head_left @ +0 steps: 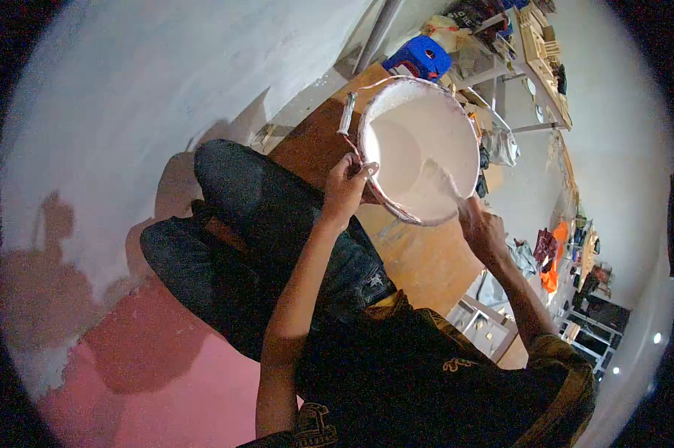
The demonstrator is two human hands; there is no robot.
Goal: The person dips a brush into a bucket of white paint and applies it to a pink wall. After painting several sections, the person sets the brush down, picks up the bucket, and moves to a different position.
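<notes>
A paint bucket (475,142) with a pale, smeared inside is tilted so its mouth faces me. Its wire handle hangs on the left side with a paint-stained grip (347,113). My left hand (346,190) is closed on the near left rim, with the thumb over the edge. At the lower right rim, my right hand (480,228) is closed around a paintbrush (443,181) whose pale, coated bristles reach into the bucket. The brush's handle is hidden in the fist.
Under the bucket is a brown wooden board (419,250). A blue plastic stool (420,58) stands beyond it. On the right are a wooden table (542,67) and hanging clothes (552,257). A white wall (165,67) rises at left above a pink surface (195,388).
</notes>
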